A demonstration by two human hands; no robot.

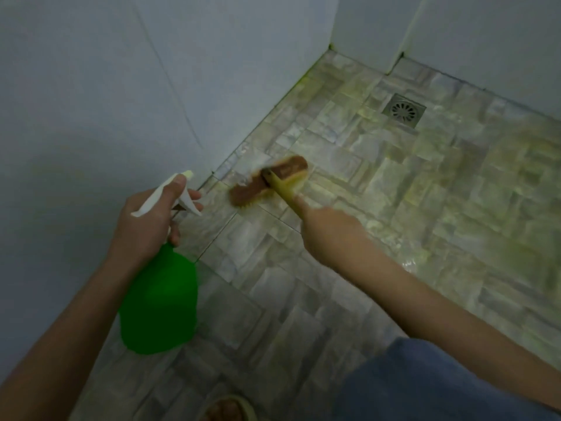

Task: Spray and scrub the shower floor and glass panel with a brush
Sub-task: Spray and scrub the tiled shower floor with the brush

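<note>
Right hand (331, 232) grips the brush (268, 180) handle, forefinger along it; the probably stiff head sits just ahead on likely slippery floor (394, 208). Left hand (142, 226) clasps the bottle (158, 299) by its neck, probably light

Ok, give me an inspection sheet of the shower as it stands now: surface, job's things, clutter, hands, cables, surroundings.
Surface: tiled floor, shiny and yellowish toward the right; drain near the far wall.
Job's things: brush, head down on the floor by the left wall; green bottle, held up; the glass panel cannot be made out.
Clutter: nothing seen.
Hands: left hand grips the bottle's neck at the trigger; right hand holds the brush handle, forefinger along it.
Cables: nothing seen.
Surroundings: pale walls meeting in the far corner; a blue-clad knee and what looks like a slipper at the bottom edge.
</note>
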